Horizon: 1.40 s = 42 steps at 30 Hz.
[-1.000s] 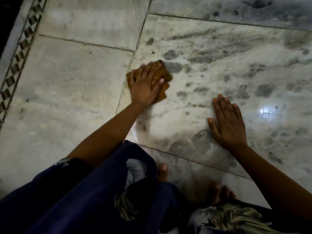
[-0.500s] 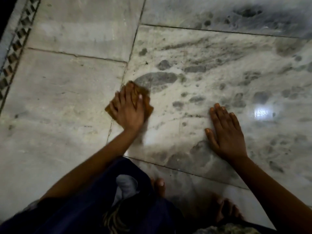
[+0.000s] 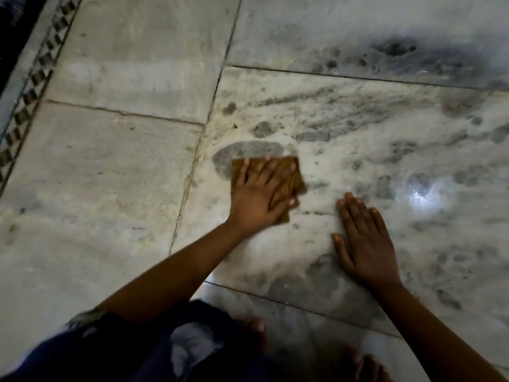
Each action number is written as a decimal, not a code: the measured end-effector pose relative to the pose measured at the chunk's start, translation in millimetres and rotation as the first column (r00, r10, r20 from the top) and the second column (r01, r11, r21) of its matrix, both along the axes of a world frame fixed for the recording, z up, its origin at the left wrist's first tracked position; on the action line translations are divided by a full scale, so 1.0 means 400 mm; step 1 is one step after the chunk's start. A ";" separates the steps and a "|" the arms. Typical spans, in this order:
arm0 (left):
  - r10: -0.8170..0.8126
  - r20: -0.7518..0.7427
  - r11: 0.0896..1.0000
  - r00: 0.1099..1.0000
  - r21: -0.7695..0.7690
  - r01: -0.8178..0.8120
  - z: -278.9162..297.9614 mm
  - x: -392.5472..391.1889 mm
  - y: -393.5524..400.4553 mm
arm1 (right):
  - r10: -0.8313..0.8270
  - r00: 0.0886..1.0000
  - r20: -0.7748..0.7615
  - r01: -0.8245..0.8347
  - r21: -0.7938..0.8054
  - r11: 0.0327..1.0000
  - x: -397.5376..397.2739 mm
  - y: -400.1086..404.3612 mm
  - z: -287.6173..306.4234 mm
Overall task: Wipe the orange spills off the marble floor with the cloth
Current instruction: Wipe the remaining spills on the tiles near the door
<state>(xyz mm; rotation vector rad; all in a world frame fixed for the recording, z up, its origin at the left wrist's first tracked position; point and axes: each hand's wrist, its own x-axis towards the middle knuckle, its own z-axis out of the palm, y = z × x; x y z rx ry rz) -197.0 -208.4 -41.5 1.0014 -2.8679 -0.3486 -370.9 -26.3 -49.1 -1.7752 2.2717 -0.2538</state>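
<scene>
Here the left hand [image 3: 259, 199] lies flat with fingers spread and extended, pressing a folded, roughly square ochre-brown cloth [image 3: 289, 179] onto the grey-veined white marble floor [image 3: 110, 175], while the right hand [image 3: 366, 244] rests open, palm down, directly on the bare marble, well apart from the cloth. The cloth sits just right of a tile joint, overlapping the lower edge of a dark oval damp patch [image 3: 248, 150]; no clear long axis can be told, and its upper edge runs nearly level across the view.
</scene>
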 end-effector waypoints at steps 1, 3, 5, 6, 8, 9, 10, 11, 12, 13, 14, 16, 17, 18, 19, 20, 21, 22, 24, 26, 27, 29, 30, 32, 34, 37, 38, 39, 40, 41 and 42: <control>-0.038 0.000 0.999 0.999 0.006 0.038 -0.002 0.043 0.019 | 0.001 1.000 -0.006 -0.001 0.003 1.000 0.000 -0.001 -0.002; 0.001 -0.013 1.000 1.000 -0.007 -0.001 -0.001 0.117 0.012 | 0.005 1.000 -0.021 -0.005 0.011 1.000 0.000 0.001 -0.003; 0.158 -0.006 0.987 0.987 -0.028 -0.158 0.006 0.144 -0.036 | -0.002 1.000 -0.024 0.003 0.010 1.000 0.001 0.002 -0.002; 0.238 0.002 0.970 0.971 -0.039 -0.238 0.015 0.136 -0.067 | -0.004 1.000 -0.019 0.004 0.012 1.000 0.001 0.001 -0.004; 0.339 0.087 0.940 0.937 -0.067 -0.334 0.046 0.094 -0.119 | -0.002 1.000 -0.011 0.002 0.019 1.000 0.001 0.000 -0.001; 0.357 0.156 0.934 0.921 -0.075 -0.349 0.065 0.071 -0.135 | 0.000 1.000 -0.001 0.000 0.017 1.000 0.001 0.001 0.002; 0.358 0.207 0.934 0.910 -0.079 -0.349 0.079 0.053 -0.145 | 0.003 1.000 0.018 -0.004 0.013 1.000 -0.001 0.001 0.002; 0.352 0.235 0.936 0.906 -0.080 -0.342 0.088 0.043 -0.144 | 0.003 0.999 0.042 -0.003 0.009 1.000 -0.004 0.001 0.002; 0.339 0.249 0.941 0.907 -0.074 -0.331 0.097 0.041 -0.133 | -0.001 0.998 0.066 0.001 0.000 1.000 -0.005 0.002 0.005; 0.324 0.254 0.945 0.911 -0.053 -0.321 0.101 0.044 -0.110 | -0.008 0.996 0.086 0.009 -0.006 1.000 -0.006 0.002 0.006; 0.309 0.254 0.950 0.916 -0.032 -0.312 0.104 0.049 -0.082 | -0.014 0.995 0.101 0.016 -0.017 1.000 -0.008 0.003 0.008; 0.271 0.267 0.960 0.925 -0.002 -0.281 0.108 0.060 -0.022 | -0.019 0.991 0.129 0.024 -0.040 0.999 -0.009 -0.002 0.013; 0.246 0.268 0.966 0.931 0.006 -0.257 0.108 0.065 0.007 | -0.027 0.988 0.149 0.034 -0.049 0.998 -0.008 -0.002 0.020; 0.228 0.254 0.970 0.940 0.028 -0.243 0.107 0.070 0.032 | -0.041 0.984 0.175 0.051 -0.054 0.997 -0.006 -0.003 0.027; 0.233 0.210 0.965 0.949 0.072 -0.253 0.115 0.071 0.054 | -0.063 0.977 0.202 0.077 -0.064 0.995 -0.003 -0.003 0.037; 0.266 0.143 0.948 0.953 0.142 -0.286 0.122 0.070 0.069 | -0.083 0.971 0.224 0.102 -0.076 0.992 -0.002 -0.003 0.043; 0.317 0.056 0.915 0.947 0.244 -0.321 0.133 0.067 0.080 | -0.101 0.965 0.240 0.124 -0.083 0.989 -0.001 -0.001 0.048; 0.365 -0.034 0.871 0.930 0.365 -0.328 0.146 0.062 0.088 | -0.112 0.962 0.249 0.138 -0.089 0.986 0.000 0.003 0.055; 0.455 -0.161 0.749 0.876 0.601 -0.279 0.163 0.054 0.088 | -0.121 0.959 0.257 0.150 -0.095 0.984 -0.003 0.011 0.065; 0.569 -0.186 0.584 0.801 0.777 -0.234 0.179 0.043 0.082 | -0.129 0.956 0.264 0.162 -0.109 0.981 -0.007 0.015 0.078; 0.628 -0.178 0.485 0.757 0.851 -0.203 0.194 0.033 0.080 | -0.135 0.954 0.267 0.172 -0.119 0.978 -0.010 0.015 0.089; 0.739 -0.123 0.275 0.663 0.953 -0.130 0.229 0.013 0.079 | -0.145 0.949 0.281 0.190 -0.139 0.972 -0.014 0.015 0.108; 0.773 -0.072 0.181 0.631 0.977 -0.110 0.245 0.005 0.077 | -0.147 0.946 0.288 0.196 -0.149 0.969 -0.017 0.013 0.117; 0.811 0.029 0.027 0.584 0.996 -0.087 0.270 -0.009 0.071 | -0.155 0.943 0.295 0.211 -0.167 0.963 -0.025 0.007 0.135; 0.831 0.097 -0.077 0.548 0.995 -0.059 0.284 -0.019 0.060 | -0.167 0.940 0.299 0.227 -0.178 0.957 -0.034 -0.002 0.154; 0.846 0.132 -0.115 0.517 0.991 -0.066 0.296 -0.036 0.037 | -0.179 0.932 0.314 0.248 -0.193 0.949 -0.046 -0.023 0.180; 0.850 0.141 -0.119 0.508 0.990 -0.075 0.301 -0.041 0.028 | -0.179 0.931 0.317 0.249 -0.198 0.948 -0.050 -0.031 0.187; 0.853 0.147 -0.127 0.500 0.989 -0.073 0.304 -0.049 0.019 | -0.178 0.932 0.317 0.250 -0.202 0.947 -0.055 -0.040 0.195; 0.855 0.149 -0.131 0.497 0.989 -0.071 0.305 -0.055 0.010 | -0.177 0.932 0.316 0.249 -0.204 0.947 -0.059 -0.048 0.200; 0.851 0.156 -0.139 0.502 0.988 -0.070 0.306 -0.065 -0.001 | -0.179 0.933 0.313 0.251 -0.206 0.946 -0.066 -0.058 0.206; 0.847 0.162 -0.146 0.507 0.987 -0.070 0.306 -0.073 -0.009 | -0.185 0.931 0.314 0.257 -0.206 0.944 -0.069 -0.065 0.210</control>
